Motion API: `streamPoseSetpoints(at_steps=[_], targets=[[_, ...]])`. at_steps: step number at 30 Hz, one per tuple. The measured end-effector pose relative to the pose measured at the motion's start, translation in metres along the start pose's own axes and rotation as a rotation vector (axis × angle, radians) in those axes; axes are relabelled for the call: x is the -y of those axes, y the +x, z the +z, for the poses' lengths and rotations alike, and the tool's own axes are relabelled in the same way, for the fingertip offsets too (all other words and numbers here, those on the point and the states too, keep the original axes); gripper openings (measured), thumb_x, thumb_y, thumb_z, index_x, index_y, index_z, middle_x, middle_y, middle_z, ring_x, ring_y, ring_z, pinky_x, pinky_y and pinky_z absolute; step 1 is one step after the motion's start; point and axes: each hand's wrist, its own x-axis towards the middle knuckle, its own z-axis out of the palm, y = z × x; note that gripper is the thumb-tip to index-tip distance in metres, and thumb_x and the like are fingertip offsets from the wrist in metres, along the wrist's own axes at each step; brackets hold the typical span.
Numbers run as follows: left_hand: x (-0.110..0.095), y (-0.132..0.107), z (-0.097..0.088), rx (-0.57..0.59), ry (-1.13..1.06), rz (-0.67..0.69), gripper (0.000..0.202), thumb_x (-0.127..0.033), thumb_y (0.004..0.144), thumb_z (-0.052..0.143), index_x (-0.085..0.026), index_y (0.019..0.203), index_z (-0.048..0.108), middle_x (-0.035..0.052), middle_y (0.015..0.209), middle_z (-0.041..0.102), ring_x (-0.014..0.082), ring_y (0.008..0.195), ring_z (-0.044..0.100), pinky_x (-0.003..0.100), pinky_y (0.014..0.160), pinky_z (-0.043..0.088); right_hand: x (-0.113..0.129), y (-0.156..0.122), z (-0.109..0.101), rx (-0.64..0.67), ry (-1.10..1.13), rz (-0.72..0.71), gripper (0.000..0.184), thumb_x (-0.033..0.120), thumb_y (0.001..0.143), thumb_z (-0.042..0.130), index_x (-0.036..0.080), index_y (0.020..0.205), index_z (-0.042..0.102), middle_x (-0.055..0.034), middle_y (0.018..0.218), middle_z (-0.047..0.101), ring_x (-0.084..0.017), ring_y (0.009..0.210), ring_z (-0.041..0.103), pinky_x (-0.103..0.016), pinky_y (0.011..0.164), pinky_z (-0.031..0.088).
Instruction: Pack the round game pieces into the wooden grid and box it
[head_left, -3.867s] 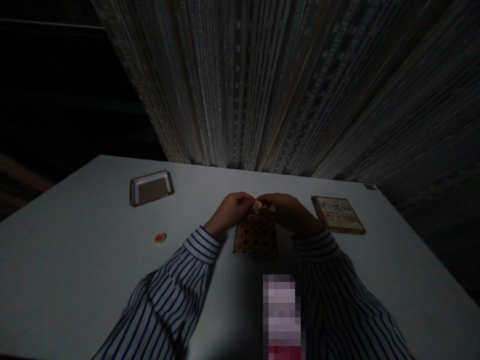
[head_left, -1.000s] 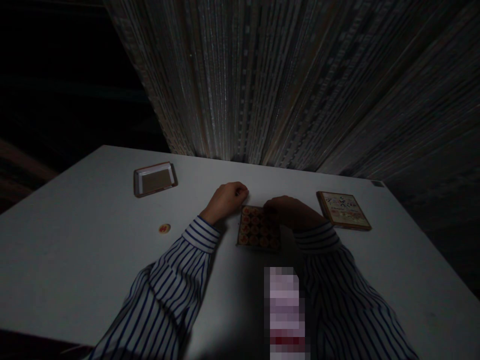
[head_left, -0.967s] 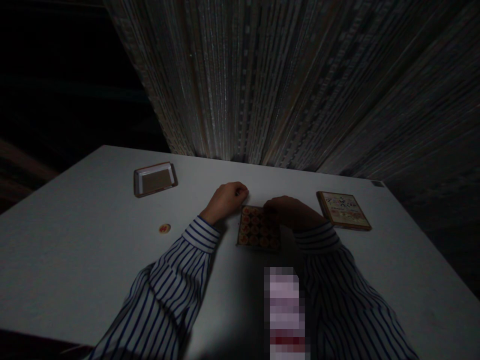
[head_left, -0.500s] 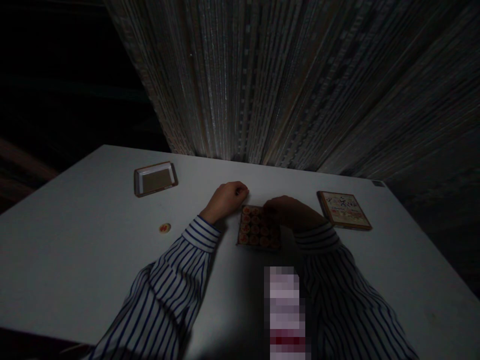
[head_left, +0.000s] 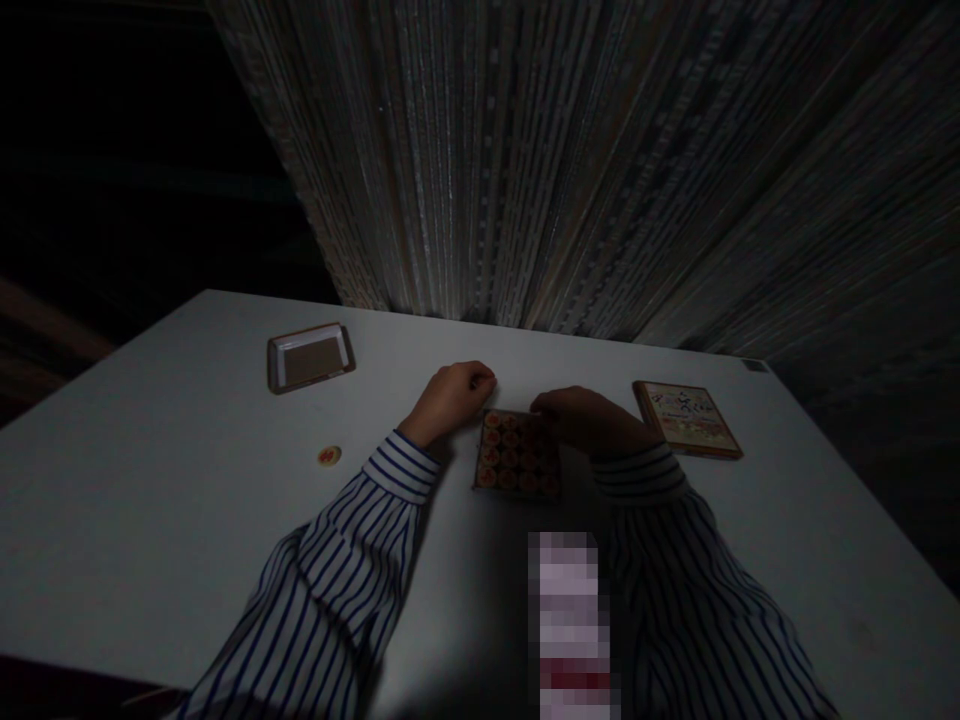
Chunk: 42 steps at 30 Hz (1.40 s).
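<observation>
A small square wooden box (head_left: 517,455) filled with several round pieces marked in red lies on the white table (head_left: 150,520) in front of me. My left hand (head_left: 452,397) rests curled into a loose fist just left of the box's far corner; what it holds, if anything, is hidden. My right hand (head_left: 581,415) lies at the box's far right corner, fingers bent down onto the pieces there. Both arms wear blue-striped white sleeves.
One loose round piece (head_left: 328,456) lies on the table to the left. An open shallow box half (head_left: 310,357) sits at the far left, a printed lid (head_left: 688,418) at the far right. A tall wall of stacked sheets (head_left: 570,170) rises behind the table.
Earlier both hands held one round piece above the box; since then they have come down beside it. In the last second my right hand has edged slightly back off the pieces.
</observation>
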Motion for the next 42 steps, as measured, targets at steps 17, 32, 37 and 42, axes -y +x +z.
streamPoseSetpoints(at_steps=[17,32,37,42], targets=[[-0.001,-0.058,-0.013,0.084,-0.074,-0.135,0.034,-0.036,0.083,0.043,-0.015,0.098,0.065,0.0071,0.084,0.070,0.0188,0.081,0.062,0.028,0.074,0.046,0.000,-0.050,0.030,-0.370,0.517,0.149,0.029,0.026,0.080,0.049,0.016,0.105,0.059,-0.0084,0.093,0.067,-0.016,0.074,0.064,-0.027,0.063,0.051],[-0.009,-0.117,0.023,0.111,-0.189,-0.187,0.038,-0.031,0.083,0.039,-0.012,0.106,0.063,0.0125,0.104,0.064,0.0213,0.098,0.057,0.034,0.088,0.043,0.030,-0.072,0.054,-0.292,0.930,0.225,0.034,0.027,0.080,0.047,0.017,0.111,0.058,-0.0083,0.107,0.064,-0.021,0.094,0.062,-0.034,0.079,0.052],[-0.014,-0.119,0.022,0.114,-0.189,-0.189,0.037,-0.031,0.083,0.038,-0.015,0.105,0.064,0.0107,0.101,0.066,0.0213,0.096,0.059,0.032,0.085,0.044,0.029,-0.071,0.054,-0.288,0.935,0.169,0.033,0.027,0.082,0.045,0.018,0.110,0.059,-0.0068,0.107,0.065,-0.020,0.094,0.062,-0.033,0.079,0.052],[-0.018,-0.119,0.020,0.112,-0.188,-0.172,0.037,-0.031,0.083,0.038,-0.016,0.104,0.065,0.0094,0.100,0.067,0.0210,0.094,0.060,0.031,0.084,0.044,0.031,-0.072,0.051,-0.280,0.901,0.173,0.033,0.028,0.081,0.045,0.018,0.110,0.059,-0.0064,0.107,0.065,-0.020,0.094,0.062,-0.032,0.079,0.051]])
